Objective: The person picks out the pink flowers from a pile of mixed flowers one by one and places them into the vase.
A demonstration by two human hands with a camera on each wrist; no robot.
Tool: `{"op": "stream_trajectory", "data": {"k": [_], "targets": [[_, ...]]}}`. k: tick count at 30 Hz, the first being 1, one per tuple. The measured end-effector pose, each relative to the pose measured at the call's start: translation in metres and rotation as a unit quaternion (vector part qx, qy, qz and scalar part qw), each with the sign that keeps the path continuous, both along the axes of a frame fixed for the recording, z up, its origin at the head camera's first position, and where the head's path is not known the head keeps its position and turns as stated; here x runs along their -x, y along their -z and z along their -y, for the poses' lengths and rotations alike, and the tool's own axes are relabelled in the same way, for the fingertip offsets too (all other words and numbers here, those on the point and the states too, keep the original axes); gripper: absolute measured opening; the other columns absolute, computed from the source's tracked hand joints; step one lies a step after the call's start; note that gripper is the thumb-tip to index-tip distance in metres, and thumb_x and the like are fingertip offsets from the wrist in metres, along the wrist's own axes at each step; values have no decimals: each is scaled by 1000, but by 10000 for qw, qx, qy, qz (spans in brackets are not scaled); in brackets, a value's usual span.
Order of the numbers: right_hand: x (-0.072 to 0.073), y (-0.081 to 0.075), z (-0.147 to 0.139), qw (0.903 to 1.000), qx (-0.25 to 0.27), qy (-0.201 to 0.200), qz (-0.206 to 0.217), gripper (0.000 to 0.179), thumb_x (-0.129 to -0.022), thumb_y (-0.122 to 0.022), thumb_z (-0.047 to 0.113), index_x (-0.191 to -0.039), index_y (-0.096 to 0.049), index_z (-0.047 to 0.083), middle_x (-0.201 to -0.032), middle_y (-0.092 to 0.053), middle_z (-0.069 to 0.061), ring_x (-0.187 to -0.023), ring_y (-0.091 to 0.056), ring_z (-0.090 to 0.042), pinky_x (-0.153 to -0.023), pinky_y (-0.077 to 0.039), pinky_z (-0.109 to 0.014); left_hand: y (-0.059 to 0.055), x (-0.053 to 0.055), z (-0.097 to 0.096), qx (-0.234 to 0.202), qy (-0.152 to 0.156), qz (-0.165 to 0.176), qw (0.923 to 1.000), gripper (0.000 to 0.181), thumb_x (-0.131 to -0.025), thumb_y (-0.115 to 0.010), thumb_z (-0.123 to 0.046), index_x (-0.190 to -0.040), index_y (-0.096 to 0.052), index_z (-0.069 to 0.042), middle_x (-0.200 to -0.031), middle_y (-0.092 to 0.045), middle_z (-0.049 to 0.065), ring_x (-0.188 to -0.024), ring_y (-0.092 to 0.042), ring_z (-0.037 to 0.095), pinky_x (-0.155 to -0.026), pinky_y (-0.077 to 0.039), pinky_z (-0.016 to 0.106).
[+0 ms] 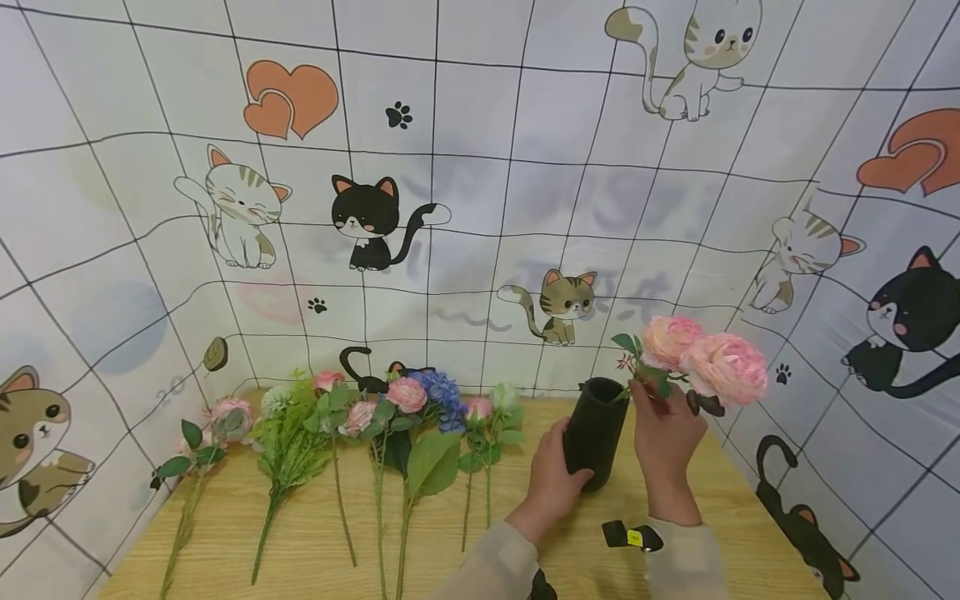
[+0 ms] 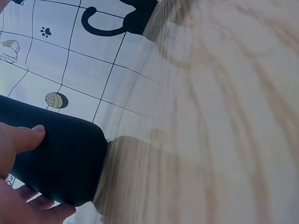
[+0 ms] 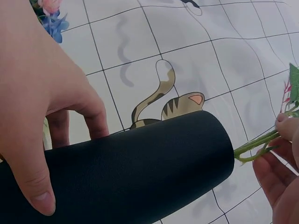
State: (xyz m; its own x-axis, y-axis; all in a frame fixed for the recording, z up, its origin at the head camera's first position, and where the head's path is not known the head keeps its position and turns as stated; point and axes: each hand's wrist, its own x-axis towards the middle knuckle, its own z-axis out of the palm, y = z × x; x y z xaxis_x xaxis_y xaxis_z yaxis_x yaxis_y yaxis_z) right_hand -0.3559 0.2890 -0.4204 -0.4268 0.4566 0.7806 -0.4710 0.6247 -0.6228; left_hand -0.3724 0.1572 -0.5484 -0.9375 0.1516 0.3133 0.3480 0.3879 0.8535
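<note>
A black vase point(image 1: 597, 429) leans slightly on the right part of the table. My left hand point(image 1: 555, 479) grips it around its lower body, thumb on one side and fingers on the other, as the left wrist view also shows. Beside the vase's mouth, my right hand point(image 1: 670, 429) pinches the green stems point(image 3: 254, 144) of a pink artificial flower spray point(image 1: 723, 368). In the right wrist view the stem ends reach into the vase's opening. The two large blooms hang out to the right, above the hand. How deep the stems go is hidden inside the vase.
On the wooden table point(image 1: 300, 550) several artificial flowers lie in a row to the left: a pale pink stem point(image 1: 231, 419), a green leafy bunch point(image 1: 288, 450), a blue hydrangea point(image 1: 442, 398) and a white rose point(image 1: 505, 395). A cat-print cloth point(image 1: 480, 208) surrounds the table.
</note>
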Motion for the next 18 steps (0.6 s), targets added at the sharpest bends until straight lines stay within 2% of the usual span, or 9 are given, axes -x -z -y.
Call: {"op": "stream_trajectory", "data": {"k": [2,7,9,10,12,14,16,18], "targets": [[0,1,1,9996,-156,110,220,11,-90,-84,4,-96,-81,-5,-82,-77,-24,-78,-55,31,-73,-42,1,0,0,1,31,9,-12,10000,85,-91,-87,-18,-161,-40,-15,-146,-58,10,-133,-60,30,-110,-53,47],[0,-1,0,9972,-437,356,493,14,-91,-84,7,-98,-81,-5,-83,-78,-25,-78,-46,37,-73,-36,3,1,2,0,97,-3,-127,9999,84,-91,-86,-19,-161,-39,-15,-147,-58,11,-133,-61,30,-109,-53,47],[-1,-2,0,9962,-527,457,525,14,-91,-84,9,-97,-82,-4,-83,-78,-24,-77,-46,35,-72,-36,-2,1,2,0,112,-17,-177,9998,84,-91,-86,-19,-161,-39,-15,-147,-58,11,-133,-61,30,-110,-53,47],[0,-2,0,9959,-557,468,543,14,-91,-84,9,-97,-82,-3,-83,-78,-24,-77,-50,30,-72,-39,-7,1,2,0,113,-16,-178,9998,84,-91,-86,-19,-161,-39,-15,-148,-58,11,-133,-60,30,-110,-53,48],[0,-2,0,9953,-587,395,655,13,-91,-84,9,-95,-82,-3,-83,-78,-24,-75,-64,12,-78,-46,-22,1,2,0,115,-9,-151,9998,84,-92,-86,-19,-161,-39,-15,-148,-57,10,-134,-60,29,-110,-53,47],[0,0,1,9934,-529,306,966,15,-93,-82,12,-95,-82,-2,-84,-78,-25,-82,-72,-16,-90,-48,-40,0,1,0,127,-5,-115,9999,84,-92,-86,-20,-162,-39,-16,-149,-57,9,-135,-60,29,-111,-52,47],[1,2,3,9886,-594,217,1367,19,-96,-80,15,-97,-82,-3,-92,-78,-26,-92,-69,-44,-99,-44,-57,0,1,0,144,3,-83,9999,84,-92,-86,-21,-162,-39,-16,-149,-57,9,-135,-59,28,-111,-52,46],[1,4,3,9821,-713,229,1731,27,-98,-77,21,-103,-80,-5,-97,-78,-28,-98,-62,-57,-103,-39,-67,0,0,0,163,12,-91,9998,84,-93,-85,-21,-162,-38,-16,-149,-57,9,-135,-59,29,-111,-52,46]]}}
